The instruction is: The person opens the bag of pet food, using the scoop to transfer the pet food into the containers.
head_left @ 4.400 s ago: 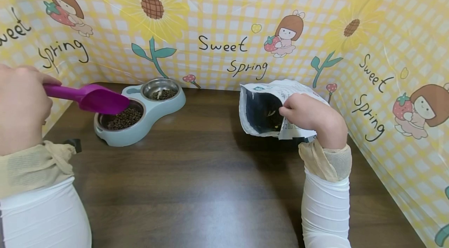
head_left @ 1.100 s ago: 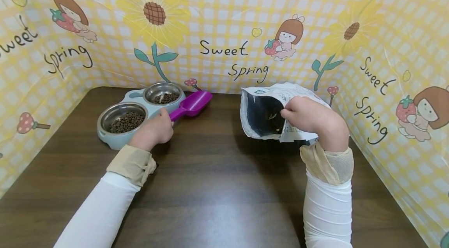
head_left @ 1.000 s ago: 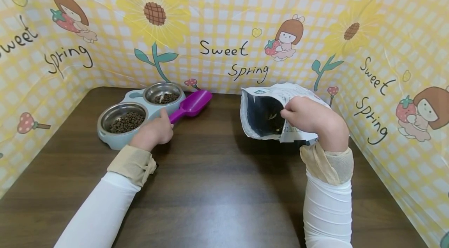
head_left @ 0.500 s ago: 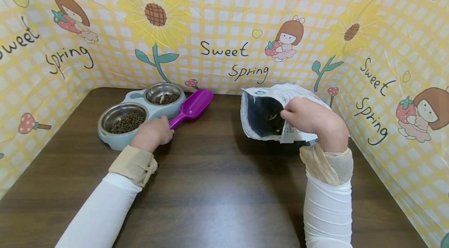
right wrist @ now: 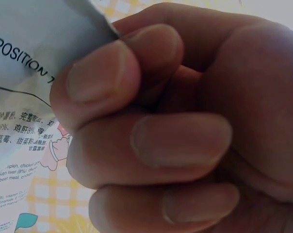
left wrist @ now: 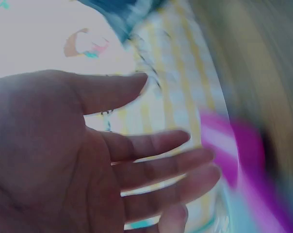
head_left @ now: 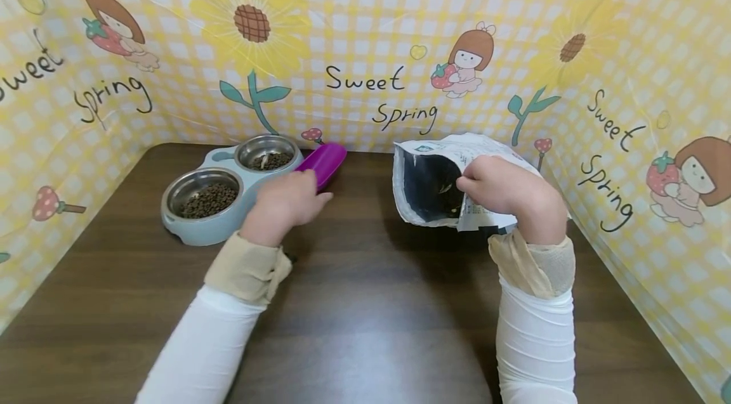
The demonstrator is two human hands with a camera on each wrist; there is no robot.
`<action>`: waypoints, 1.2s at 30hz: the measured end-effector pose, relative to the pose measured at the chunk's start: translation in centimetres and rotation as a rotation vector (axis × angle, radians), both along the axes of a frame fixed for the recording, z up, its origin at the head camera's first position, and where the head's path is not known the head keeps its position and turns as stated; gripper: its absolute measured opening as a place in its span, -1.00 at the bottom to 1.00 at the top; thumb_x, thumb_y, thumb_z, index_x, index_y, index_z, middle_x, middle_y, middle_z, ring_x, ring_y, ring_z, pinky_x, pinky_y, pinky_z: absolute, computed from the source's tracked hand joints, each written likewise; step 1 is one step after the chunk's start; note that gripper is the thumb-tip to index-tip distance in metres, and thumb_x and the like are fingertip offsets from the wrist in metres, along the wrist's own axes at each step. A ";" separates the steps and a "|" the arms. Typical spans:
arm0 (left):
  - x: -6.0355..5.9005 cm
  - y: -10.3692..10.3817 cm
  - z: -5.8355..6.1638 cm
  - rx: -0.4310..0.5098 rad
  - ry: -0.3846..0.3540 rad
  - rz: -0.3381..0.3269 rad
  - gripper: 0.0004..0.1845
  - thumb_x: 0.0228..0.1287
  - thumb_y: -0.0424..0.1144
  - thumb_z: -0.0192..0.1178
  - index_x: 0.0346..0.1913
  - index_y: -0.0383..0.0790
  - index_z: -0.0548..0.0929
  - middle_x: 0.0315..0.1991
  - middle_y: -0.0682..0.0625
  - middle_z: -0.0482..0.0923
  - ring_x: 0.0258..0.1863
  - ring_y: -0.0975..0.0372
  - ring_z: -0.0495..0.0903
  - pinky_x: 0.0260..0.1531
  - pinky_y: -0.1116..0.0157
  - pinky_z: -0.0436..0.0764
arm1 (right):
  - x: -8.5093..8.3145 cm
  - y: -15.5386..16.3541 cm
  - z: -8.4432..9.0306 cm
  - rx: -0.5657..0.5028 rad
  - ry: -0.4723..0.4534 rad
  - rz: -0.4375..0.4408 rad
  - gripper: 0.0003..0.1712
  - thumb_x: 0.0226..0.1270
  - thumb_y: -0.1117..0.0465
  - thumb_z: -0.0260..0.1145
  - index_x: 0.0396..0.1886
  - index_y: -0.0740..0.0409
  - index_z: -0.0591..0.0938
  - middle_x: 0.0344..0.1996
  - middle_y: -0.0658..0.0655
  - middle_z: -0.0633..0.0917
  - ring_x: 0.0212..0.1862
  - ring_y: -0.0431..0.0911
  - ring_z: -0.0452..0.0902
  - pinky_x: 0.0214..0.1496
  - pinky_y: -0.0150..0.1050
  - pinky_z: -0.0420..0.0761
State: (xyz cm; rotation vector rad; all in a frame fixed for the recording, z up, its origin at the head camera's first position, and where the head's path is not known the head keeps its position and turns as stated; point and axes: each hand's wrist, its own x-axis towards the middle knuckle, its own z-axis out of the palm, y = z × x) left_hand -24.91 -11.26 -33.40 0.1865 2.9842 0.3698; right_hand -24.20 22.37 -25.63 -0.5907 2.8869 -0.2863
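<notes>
My left hand (head_left: 288, 204) hovers just right of the pet feeder, its fingers loosely extended and holding nothing in the left wrist view. Beyond its fingers lies a purple scoop (head_left: 325, 163), its handle hidden behind the hand in the head view. The scoop rests on the table against the feeder's right side. With thumb and curled fingers my right hand (head_left: 502, 185) pinches the edge of a white pet food bag (head_left: 474, 144). The bag lies on its side, its dark mouth facing left with a few bits inside.
The pale blue double feeder (head_left: 251, 191) stands at the back left. Its two steel bowls, the front bowl (head_left: 177, 185) and the rear bowl (head_left: 242, 150), hold brown kibble. A yellow checked cloth (head_left: 365, 30) walls the table's back and sides.
My left hand has brought the scoop from over the front bowl down beside the feeder, let go of it and shifted slightly right. The right hand keeps pinching the bag in place.
</notes>
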 end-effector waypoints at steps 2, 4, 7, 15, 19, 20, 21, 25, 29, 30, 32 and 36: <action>-0.4 2.1 0.3 0.038 -0.044 -0.056 -0.36 0.68 0.19 0.03 0.27 -0.38 0.62 0.18 -0.34 0.73 0.17 -0.15 0.76 0.25 -0.15 0.69 | 0.0 -0.1 0.1 0.004 0.001 -0.001 -0.41 0.65 0.18 0.06 -0.75 -0.03 0.37 -0.72 -0.09 0.27 -0.57 -0.14 0.23 -0.33 -0.20 0.35; -0.8 4.3 -0.1 0.087 -0.098 -0.091 -0.30 0.71 0.25 -0.08 0.35 -0.34 0.62 0.31 -0.32 0.69 0.31 -0.16 0.70 0.36 -0.15 0.63 | 0.1 -0.3 0.1 0.003 -0.001 -0.004 -0.41 0.64 0.19 0.05 -0.76 -0.04 0.36 -0.73 -0.09 0.26 -0.58 -0.15 0.20 -0.34 -0.20 0.35; -1.2 7.6 -1.0 0.171 -0.156 -0.115 -0.17 0.71 0.36 -0.25 0.51 -0.27 0.54 0.51 -0.26 0.56 0.49 -0.15 0.58 0.49 -0.12 0.54 | 0.2 -0.3 0.1 -0.004 -0.007 -0.006 -0.41 0.64 0.20 0.05 -0.76 -0.03 0.36 -0.74 -0.09 0.26 -0.60 -0.15 0.19 -0.35 -0.21 0.35; -2.6 12.9 -5.2 0.294 -0.011 0.004 -0.31 0.69 0.32 -0.10 0.10 -0.26 0.72 0.08 -0.19 0.79 0.07 -0.07 0.79 0.00 -0.04 0.76 | 0.3 -0.3 0.1 0.012 0.025 -0.004 -0.44 0.64 0.21 0.04 -0.73 0.00 0.39 -0.72 -0.07 0.30 -0.58 -0.13 0.25 -0.31 -0.20 0.38; -3.0 13.2 -6.1 0.351 0.013 0.082 -0.38 0.67 0.26 0.00 0.05 -0.28 0.71 0.06 -0.20 0.79 0.02 -0.08 0.79 -0.02 -0.03 0.75 | 0.3 -0.3 0.2 0.026 0.044 0.003 -0.44 0.63 0.21 0.05 -0.73 -0.01 0.37 -0.72 -0.08 0.29 -0.57 -0.13 0.24 -0.30 -0.20 0.37; -3.0 13.2 -6.3 0.363 -0.007 0.074 -0.37 0.66 0.27 -0.01 -0.02 -0.27 0.74 0.03 -0.20 0.81 -0.01 -0.07 0.79 -0.02 -0.01 0.75 | 0.3 -0.2 0.1 0.026 0.047 0.006 -0.43 0.64 0.20 0.05 -0.73 -0.02 0.37 -0.72 -0.08 0.29 -0.57 -0.13 0.24 -0.31 -0.20 0.36; -2.0 13.3 -5.2 0.371 -0.051 0.066 -0.43 0.67 0.19 0.02 -0.10 -0.28 0.75 0.01 -0.22 0.82 -0.03 -0.08 0.80 -0.01 0.00 0.74 | 0.3 -0.2 0.1 0.026 0.048 0.007 -0.43 0.64 0.20 0.06 -0.73 -0.02 0.37 -0.73 -0.09 0.29 -0.57 -0.13 0.25 -0.31 -0.20 0.36; -1.9 13.3 -5.8 0.491 -0.087 -0.004 -0.45 0.70 0.08 0.04 -0.46 -0.18 0.66 -0.44 -0.11 0.77 -0.42 0.08 0.74 -0.30 0.19 0.65 | 0.3 -0.1 0.0 0.022 0.050 0.007 -0.42 0.63 0.19 0.04 -0.75 -0.03 0.36 -0.74 -0.09 0.27 -0.58 -0.13 0.22 -0.32 -0.20 0.34; -2.1 13.5 -6.0 0.680 -0.076 -0.020 -0.51 0.71 -0.05 0.05 -0.49 -0.17 0.61 -0.65 0.05 0.59 -0.66 0.25 0.59 -0.52 0.36 0.55 | 0.4 -0.3 0.2 0.034 0.081 -0.008 -0.44 0.63 0.19 0.05 -0.73 -0.01 0.40 -0.72 -0.07 0.30 -0.56 -0.11 0.28 -0.32 -0.19 0.37; -2.2 13.6 -5.9 0.727 -0.078 -0.019 -0.53 0.71 -0.07 0.06 -0.46 -0.19 0.63 -0.65 0.06 0.60 -0.69 0.28 0.59 -0.55 0.39 0.56 | 0.4 -0.3 0.2 0.038 0.096 -0.013 -0.44 0.63 0.19 0.06 -0.73 0.00 0.41 -0.71 -0.06 0.31 -0.56 -0.10 0.30 -0.32 -0.19 0.38; -2.3 13.7 -5.7 0.820 -0.091 -0.018 -0.56 0.71 -0.09 0.06 -0.37 -0.25 0.68 -0.62 0.02 0.64 -0.70 0.30 0.60 -0.58 0.41 0.63 | 0.5 -0.4 0.3 0.042 0.126 -0.024 -0.45 0.62 0.20 0.07 -0.72 0.01 0.43 -0.70 -0.05 0.32 -0.56 -0.08 0.33 -0.33 -0.19 0.38; -2.5 13.9 -4.9 0.988 -0.102 -0.017 -0.59 0.72 -0.14 0.06 -0.20 -0.39 0.73 -0.49 -0.18 0.77 -0.71 0.29 0.66 -0.54 0.29 0.77 | 0.4 -0.5 0.4 0.025 0.188 -0.018 -0.45 0.61 0.21 0.07 -0.73 0.03 0.44 -0.71 -0.04 0.33 -0.57 -0.07 0.33 -0.34 -0.19 0.38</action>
